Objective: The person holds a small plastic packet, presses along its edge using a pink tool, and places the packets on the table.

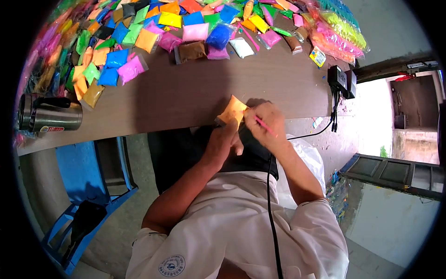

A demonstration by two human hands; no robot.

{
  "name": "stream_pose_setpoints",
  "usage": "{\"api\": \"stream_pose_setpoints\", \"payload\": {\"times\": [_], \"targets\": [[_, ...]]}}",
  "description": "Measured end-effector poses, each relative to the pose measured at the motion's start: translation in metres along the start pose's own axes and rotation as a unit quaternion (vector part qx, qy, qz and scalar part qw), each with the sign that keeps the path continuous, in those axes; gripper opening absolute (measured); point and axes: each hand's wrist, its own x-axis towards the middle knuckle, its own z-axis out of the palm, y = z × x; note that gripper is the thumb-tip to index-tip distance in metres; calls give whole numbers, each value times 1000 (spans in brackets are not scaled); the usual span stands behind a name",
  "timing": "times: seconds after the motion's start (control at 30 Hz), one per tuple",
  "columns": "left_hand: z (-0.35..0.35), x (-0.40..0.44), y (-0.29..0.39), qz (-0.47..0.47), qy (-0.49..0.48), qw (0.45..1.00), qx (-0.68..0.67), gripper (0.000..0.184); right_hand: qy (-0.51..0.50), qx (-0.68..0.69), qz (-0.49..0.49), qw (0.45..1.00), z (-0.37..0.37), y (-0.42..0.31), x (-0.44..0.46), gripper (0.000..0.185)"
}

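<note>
In the head view, the person sits at a brown table (181, 100), and both hands are close together at its near edge. The left hand (224, 140) grips an orange packet (233, 109) by its lower part, thumb against the side facing the camera; the packet is tilted, one corner pointing up and away from the body, and sits over the table's near edge. The right hand (266, 122) is just beside it, fingers curled round a thin pink stick (264, 124) that slants across the hand, one end toward the packet's right side; whether its tip touches the packet cannot be told, as the fingers cover that spot. Across the far side of the table lies a heap of small packets in many colours, among them a white packet (242, 47), a brown packet (191, 52) and a yellow packet (170, 19). At the left end of the table a steel mug (58, 115) with a black handle lies near the edge. At the right end are black power adapters (342, 83) with cables hanging down. Below the table on the left is a blue chair (80, 169), well apart from the hands.
</note>
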Motion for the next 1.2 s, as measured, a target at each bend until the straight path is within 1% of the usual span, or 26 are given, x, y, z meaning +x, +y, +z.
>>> {"api": "stream_pose_setpoints", "payload": {"times": [0.03,0.07,0.13,0.17,0.23,0.27,0.33,0.37,0.4,0.47,0.5,0.53,0.57,0.6,0.63,0.67,0.73,0.77,0.8,0.87,0.9,0.97,1.03,1.1,1.17,1.2], "targets": [[2,-2,9,-62,-2,995,-79,58,-3,-23,14,1000,-2,8,0,11],[2,-2,8,-61,1,995,-80,58,-7,-46,26,999,-3,16,1,11],[0,-1,8,-44,-11,993,-110,59,12,-38,41,998,-7,15,6,11],[0,0,10,-40,-9,993,-110,59,-6,-35,27,999,-11,12,8,12],[3,-4,13,-94,43,992,-66,59,-68,-41,2,997,-17,-4,16,13],[3,-5,11,-94,43,992,-67,59,-68,-41,2,997,-14,-3,17,13],[0,-6,9,-55,4,995,-85,59,-85,5,-48,995,-8,5,27,13],[0,-7,10,-54,6,995,-87,59,-108,18,-3,994,-11,13,31,12],[0,-6,13,-50,9,996,-73,59,-110,19,-8,994,-11,16,37,12],[-1,-6,13,-46,15,997,-61,60,-106,0,59,993,-13,14,46,10],[-2,-5,9,-29,16,999,-35,60,-133,34,45,990,-16,6,52,8],[-2,-6,7,-15,16,1000,-8,60,-134,35,45,989,-13,2,55,8],[-3,-6,6,-15,16,1000,-10,60,-189,16,66,980,-10,0,58,8],[-3,-6,7,14,13,1000,-12,60,-243,-3,86,966,-7,0,61,8],[-4,-8,8,42,11,999,-14,60,-211,12,66,975,2,15,64,8],[-5,-8,7,42,14,999,-16,60,-215,13,64,974,2,25,65,8],[-9,-6,8,9,20,999,-49,59,-152,29,201,967,-1,27,77,7],[-12,-6,6,11,23,998,-51,59,-209,3,213,954,-9,24,80,5],[-13,-8,3,7,21,999,-39,58,-211,3,214,954,-13,16,82,5],[-14,-7,1,3,18,999,-29,58,-277,161,163,933,-16,8,84,3],[-13,-7,1,-13,19,999,-44,58,-280,161,164,932,-12,11,80,3],[-14,-6,1,-30,22,997,-60,57,-278,262,116,917,-1,22,70,3],[-17,-7,1,-30,22,998,-44,57,-290,270,119,910,-1,26,65,4],[-18,-7,6,-40,26,997,-56,56,-301,276,121,904,-3,24,60,5],[-18,-8,6,-52,27,996,-68,54,-235,236,128,934,-5,16,52,8],[-19,-7,4,-45,20,995,-84,53,-234,235,129,934,-6,11,46,8]]}}
